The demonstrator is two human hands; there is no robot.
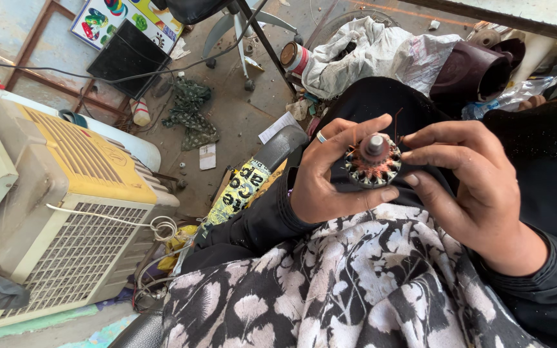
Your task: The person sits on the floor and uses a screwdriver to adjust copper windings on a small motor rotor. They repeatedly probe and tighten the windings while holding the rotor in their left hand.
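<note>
At the far left stands an air cooler (66, 212), a boxy plastic shell in cream with a yellow top, its front a fine slotted grille; a thin pale cord (156, 225) loops off its side. Beyond it, on the dusty concrete floor (240, 116), lie a crumpled dark green rag (191, 109), scraps of paper and a red-and-white tin (294, 58) tipped on its side.

Over the person's lap, above a black-and-white floral cloth (356, 277), the left hand (327, 174) is closed round a small motor armature (373, 161), thumb below and fingers curled over its top, a ring on one finger. The armature is a short ribbed steel drum with a stub shaft standing up in the middle and reddish copper winding packed about it; fine wire ends (396, 122) stick up from it. It rests on no surface, only in the fingers.

The right hand (472, 180) pinches at the armature's right rim with thumb and fingertips.

The loose ends look thin enough to kink or snap if pulled hard. Its round metal body could roll out of a slack grip, I judge, and drop to the littered floor.

At the right, a white crumpled sheet (356, 51) and a maroon plastic piece (472, 71) lie on the floor.
</note>
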